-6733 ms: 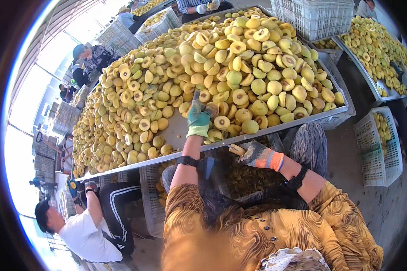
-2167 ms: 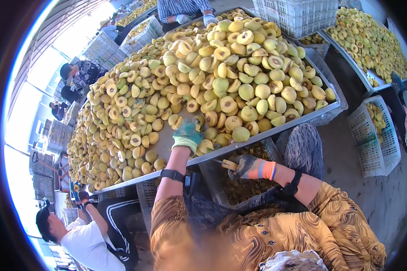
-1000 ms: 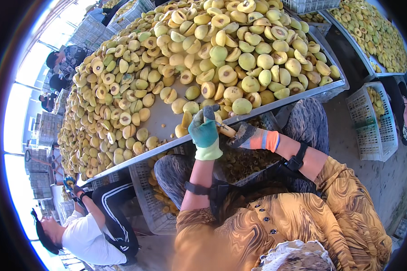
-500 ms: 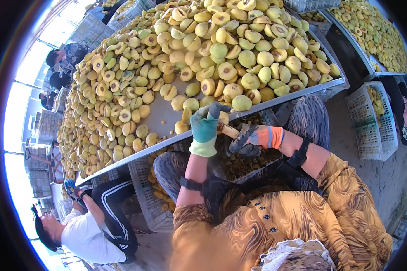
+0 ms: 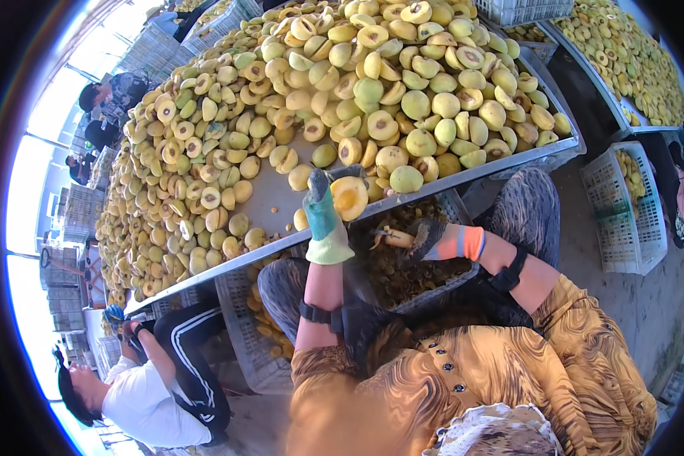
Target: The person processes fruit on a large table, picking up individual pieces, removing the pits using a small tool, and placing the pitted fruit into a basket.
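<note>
In my gloved left hand (image 5: 324, 219), at the table's near edge, is a peach half (image 5: 349, 200) with its hollowed orange cut face showing. My gloved right hand (image 5: 429, 242) grips a wooden-handled pitting tool (image 5: 397, 237), lower and to the right, apart from the fruit. The tool's working end is small and partly blurred. Below it a crate (image 5: 452, 280) holds dark scraps. Beyond my hands, a large pile of halved yellow-green peaches (image 5: 357, 91) covers much of the metal table (image 5: 270, 199); many cut faces show brown centres.
The raised metal table rim (image 5: 228, 264) runs between me and the pile. A plastic crate of peach pieces (image 5: 239, 334) stands by my left knee, and a white crate (image 5: 627, 213) at right. A co-worker in a white shirt (image 5: 148, 399) sits at left. Another fruit-covered table (image 5: 623, 61) is far right.
The pitting tool and my right hand have drawn away from the fruit, down and right. My left hand has shifted slightly left and turned, bringing the peach half's hollow face into view.
</note>
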A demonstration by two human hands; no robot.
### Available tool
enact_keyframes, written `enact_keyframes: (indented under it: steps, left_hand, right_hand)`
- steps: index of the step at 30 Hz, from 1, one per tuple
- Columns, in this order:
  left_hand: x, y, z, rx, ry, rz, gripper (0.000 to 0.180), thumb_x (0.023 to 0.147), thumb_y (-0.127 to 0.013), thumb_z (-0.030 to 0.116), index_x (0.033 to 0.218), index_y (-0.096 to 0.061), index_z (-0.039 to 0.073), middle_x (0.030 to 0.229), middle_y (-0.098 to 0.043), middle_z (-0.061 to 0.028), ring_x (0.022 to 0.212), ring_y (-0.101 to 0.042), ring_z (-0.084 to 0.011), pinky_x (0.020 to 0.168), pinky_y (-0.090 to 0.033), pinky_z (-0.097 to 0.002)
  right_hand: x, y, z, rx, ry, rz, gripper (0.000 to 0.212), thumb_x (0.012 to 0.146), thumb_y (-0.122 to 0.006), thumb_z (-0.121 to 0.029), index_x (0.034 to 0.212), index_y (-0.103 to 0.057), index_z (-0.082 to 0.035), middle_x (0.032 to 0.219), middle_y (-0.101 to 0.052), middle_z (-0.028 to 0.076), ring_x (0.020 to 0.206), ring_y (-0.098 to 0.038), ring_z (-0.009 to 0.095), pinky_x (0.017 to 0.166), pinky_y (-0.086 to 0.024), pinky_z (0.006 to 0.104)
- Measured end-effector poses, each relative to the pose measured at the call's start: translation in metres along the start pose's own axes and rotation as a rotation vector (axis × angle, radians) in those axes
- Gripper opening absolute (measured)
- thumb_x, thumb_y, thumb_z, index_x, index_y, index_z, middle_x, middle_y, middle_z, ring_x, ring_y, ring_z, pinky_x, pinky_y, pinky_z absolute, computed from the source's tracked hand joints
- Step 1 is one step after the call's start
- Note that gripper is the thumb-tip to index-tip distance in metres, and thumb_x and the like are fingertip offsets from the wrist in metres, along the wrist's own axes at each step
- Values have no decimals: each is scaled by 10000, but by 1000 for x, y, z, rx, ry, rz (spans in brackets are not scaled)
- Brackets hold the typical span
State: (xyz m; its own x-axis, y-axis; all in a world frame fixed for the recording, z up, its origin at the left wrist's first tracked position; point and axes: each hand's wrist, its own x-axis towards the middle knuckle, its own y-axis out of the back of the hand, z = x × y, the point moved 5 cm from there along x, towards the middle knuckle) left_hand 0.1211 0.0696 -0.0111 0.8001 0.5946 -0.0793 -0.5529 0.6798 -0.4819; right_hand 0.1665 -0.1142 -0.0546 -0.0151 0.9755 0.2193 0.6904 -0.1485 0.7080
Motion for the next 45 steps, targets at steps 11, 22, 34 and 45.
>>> enact_keyframes:
  steps: [11,22,34,45]
  left_hand:
    - [-30,-13,-8,697,-439,-72,286,968,-565,247,954,-695,-7,877,-663,-18,808,-567,-101,743,-458,-254]
    - [-74,108,149,448,-441,477,318,984,-515,247,922,-715,7,853,-691,-48,744,-596,-119,717,-486,-247]
    - [-153,136,163,1960,-392,773,400,739,-746,455,941,-705,112,1018,-644,-175,876,-626,-349,755,-520,-443]
    - [-11,49,93,1835,-95,229,598,789,-668,493,1220,-544,97,1178,-589,-184,1057,-609,-363,869,-493,-432]
  right_hand:
    - [23,23,-35,153,-189,24,572,927,-555,-289,1440,-385,-104,1380,-467,176,1220,-478,288,1033,-386,367]
    - [24,28,-45,508,-541,-45,386,812,-745,-292,1114,-677,-63,877,-689,37,810,-601,95,772,-485,285]
    - [14,-28,2,1443,-260,65,437,923,-567,-208,1321,-490,-43,1320,-535,75,1159,-508,169,895,-445,345]
    - [38,4,10,397,-365,353,383,830,-644,-165,1180,-568,-31,1216,-602,69,991,-571,140,841,-468,267]
